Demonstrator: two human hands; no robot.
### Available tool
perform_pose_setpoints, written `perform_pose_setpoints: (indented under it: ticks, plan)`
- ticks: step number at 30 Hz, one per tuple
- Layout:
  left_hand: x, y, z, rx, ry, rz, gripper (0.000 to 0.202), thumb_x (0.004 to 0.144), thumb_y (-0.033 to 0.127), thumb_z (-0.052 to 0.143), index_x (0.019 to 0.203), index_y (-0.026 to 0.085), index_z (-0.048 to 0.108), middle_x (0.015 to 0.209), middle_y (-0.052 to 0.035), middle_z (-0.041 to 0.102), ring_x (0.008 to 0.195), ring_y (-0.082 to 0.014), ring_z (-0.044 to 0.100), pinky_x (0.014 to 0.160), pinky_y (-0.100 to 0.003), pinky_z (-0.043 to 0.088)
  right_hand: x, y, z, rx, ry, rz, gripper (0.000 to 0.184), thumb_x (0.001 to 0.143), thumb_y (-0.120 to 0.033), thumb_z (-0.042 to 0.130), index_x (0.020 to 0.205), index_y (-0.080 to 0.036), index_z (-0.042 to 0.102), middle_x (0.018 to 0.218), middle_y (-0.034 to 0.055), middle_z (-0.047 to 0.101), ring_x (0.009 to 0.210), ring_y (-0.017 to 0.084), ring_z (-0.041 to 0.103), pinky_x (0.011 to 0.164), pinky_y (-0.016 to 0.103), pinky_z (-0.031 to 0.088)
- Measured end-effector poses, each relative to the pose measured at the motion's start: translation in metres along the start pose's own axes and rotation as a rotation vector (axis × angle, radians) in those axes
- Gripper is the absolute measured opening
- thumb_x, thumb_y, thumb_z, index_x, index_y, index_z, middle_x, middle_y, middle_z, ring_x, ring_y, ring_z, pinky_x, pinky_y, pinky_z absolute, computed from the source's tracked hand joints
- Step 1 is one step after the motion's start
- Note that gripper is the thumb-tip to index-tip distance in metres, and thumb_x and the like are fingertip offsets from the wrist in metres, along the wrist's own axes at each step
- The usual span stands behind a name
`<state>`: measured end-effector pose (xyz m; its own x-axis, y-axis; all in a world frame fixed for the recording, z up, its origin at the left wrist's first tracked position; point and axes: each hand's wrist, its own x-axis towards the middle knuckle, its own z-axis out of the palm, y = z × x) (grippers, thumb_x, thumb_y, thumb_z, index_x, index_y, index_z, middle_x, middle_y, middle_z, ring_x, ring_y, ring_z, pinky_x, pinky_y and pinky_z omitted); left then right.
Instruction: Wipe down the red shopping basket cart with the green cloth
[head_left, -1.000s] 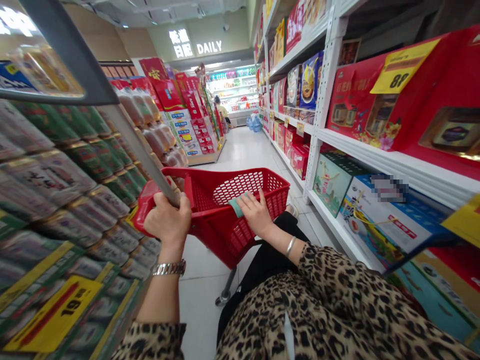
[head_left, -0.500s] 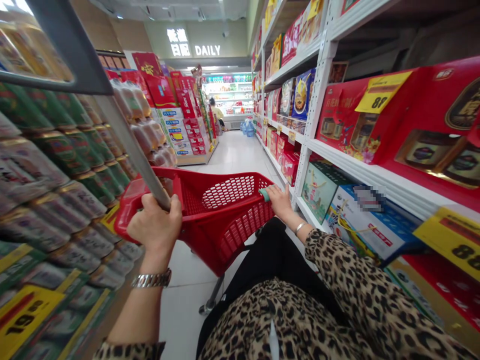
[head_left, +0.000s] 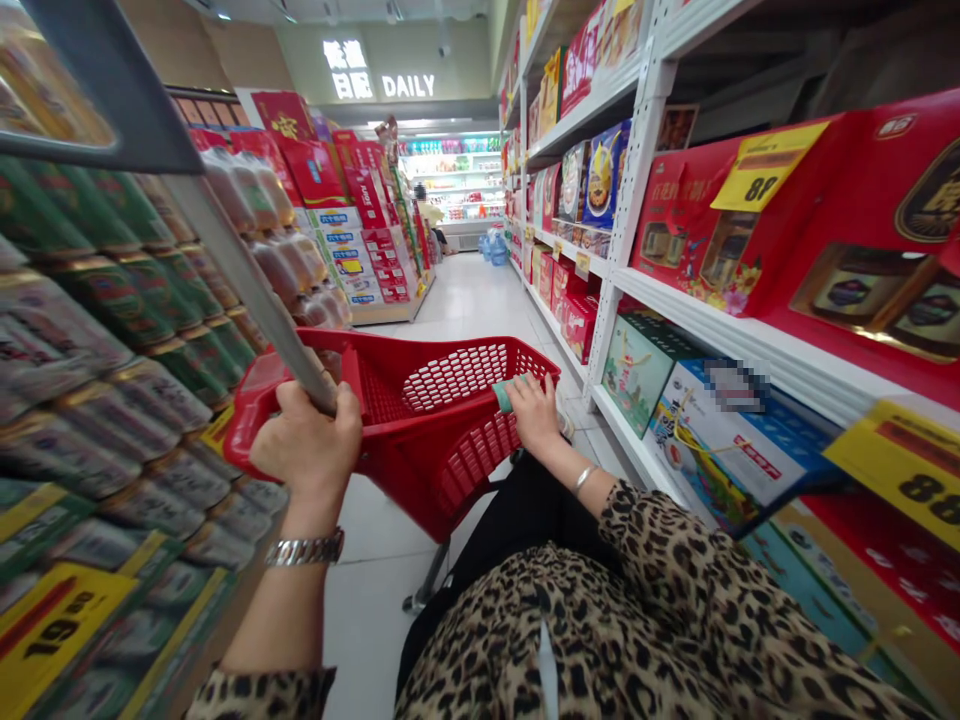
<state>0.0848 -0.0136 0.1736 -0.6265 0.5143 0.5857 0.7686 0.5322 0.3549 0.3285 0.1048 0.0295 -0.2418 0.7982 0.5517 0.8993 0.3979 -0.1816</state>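
My left hand (head_left: 309, 447) is closed round a grey metal bar (head_left: 247, 290) that slants up to the left, beside the red plastic shopping cart (head_left: 420, 420). My right hand (head_left: 534, 410) presses a small teal cloth (head_left: 504, 396) against the cart's right rim, fingers bent over it. The cart's basket looks bare inside. I wear a leopard-print top, a metal watch on the left wrist and a bangle on the right.
Stacked green and silver cans (head_left: 127, 350) with a yellow price tag (head_left: 56, 630) line the left. White shelves (head_left: 720, 330) with red and blue gift boxes line the right. A tiled aisle (head_left: 480, 300) runs ahead to a far person (head_left: 427, 208).
My right hand slid the teal cloth along the cart's rim, out to the far right corner and then a little back. The left hand kept its hold on the bar.
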Motion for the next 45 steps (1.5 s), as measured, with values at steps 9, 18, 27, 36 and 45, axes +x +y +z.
perform_pose_setpoints:
  ticks: [9,18,27,36,45]
  plan:
    - [-0.002,0.0,-0.002,-0.049,0.011,0.006,0.044,0.088,0.054,0.053,0.11,0.016,0.058,0.093,-0.0215,0.074,0.095,-0.0429,0.072,0.083,-0.053,0.052,-0.012,-0.097,-0.024,0.124,0.022,-0.179,0.044,0.1,-0.007,0.044,0.139,-0.019,0.062,0.146,0.0142,0.062,0.142,0.03,0.05,0.124,0.059,0.025]
    - [-0.001,-0.002,-0.001,-0.025,-0.017,0.018,0.059,0.088,0.062,0.042,0.116,0.013,0.059,0.094,-0.0251,0.072,0.095,-0.0451,0.07,0.079,-0.053,0.05,-0.008,-0.117,-0.044,0.218,0.018,-0.316,0.048,0.099,-0.004,0.042,0.141,-0.021,0.06,0.147,0.0082,0.062,0.143,0.024,0.048,0.124,0.052,0.026]
    - [0.0,0.002,-0.005,-0.037,-0.036,-0.022,0.066,0.082,0.062,0.044,0.12,0.01,0.058,0.1,-0.0292,0.072,0.101,-0.0489,0.07,0.081,-0.057,0.05,0.011,-0.039,-0.027,0.128,-0.078,-0.119,0.044,0.098,-0.005,0.045,0.134,-0.023,0.064,0.144,0.0089,0.064,0.142,0.024,0.049,0.124,0.058,0.022]
    - [-0.002,0.007,-0.009,-0.126,-0.036,-0.041,0.071,0.077,0.061,0.043,0.121,0.007,0.058,0.105,-0.0354,0.07,0.105,-0.0555,0.066,0.083,-0.062,0.048,0.034,0.015,-0.034,0.024,-0.156,0.077,0.038,0.1,-0.006,0.042,0.121,-0.023,0.069,0.134,0.0082,0.069,0.14,0.025,0.05,0.122,0.06,0.024]
    - [-0.002,0.009,-0.015,-0.104,-0.062,-0.063,0.073,0.078,0.057,0.045,0.123,0.002,0.058,0.109,-0.0381,0.068,0.11,-0.0551,0.066,0.085,-0.063,0.049,0.019,-0.059,-0.038,0.041,-0.122,-0.066,0.028,0.103,-0.011,0.046,0.117,-0.021,0.068,0.128,0.0093,0.069,0.132,0.024,0.052,0.119,0.051,0.029]
